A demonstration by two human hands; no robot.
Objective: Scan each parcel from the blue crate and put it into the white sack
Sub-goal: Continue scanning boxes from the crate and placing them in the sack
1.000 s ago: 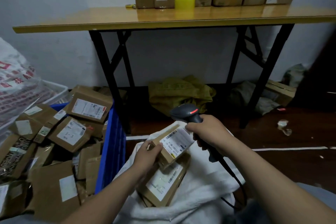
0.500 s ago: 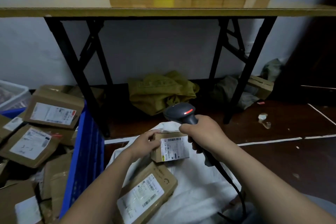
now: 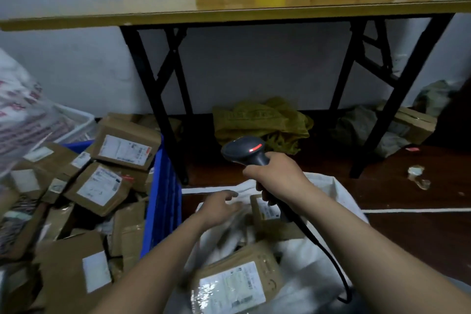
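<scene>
The right hand (image 3: 276, 176) has its fingers curled tight round the handle of the scanner (image 3: 243, 149). The left hand (image 3: 219, 208) is over the white sack (image 3: 321, 245) with fingers loosely spread, holding nothing. A small parcel (image 3: 265, 211) lies in the sack, just beside the left hand's fingertips. The blue crate (image 3: 163, 186) stands to the left.

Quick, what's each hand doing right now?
Left hand: open, holding nothing, over the white sack.
Right hand: closed around the scanner.
</scene>
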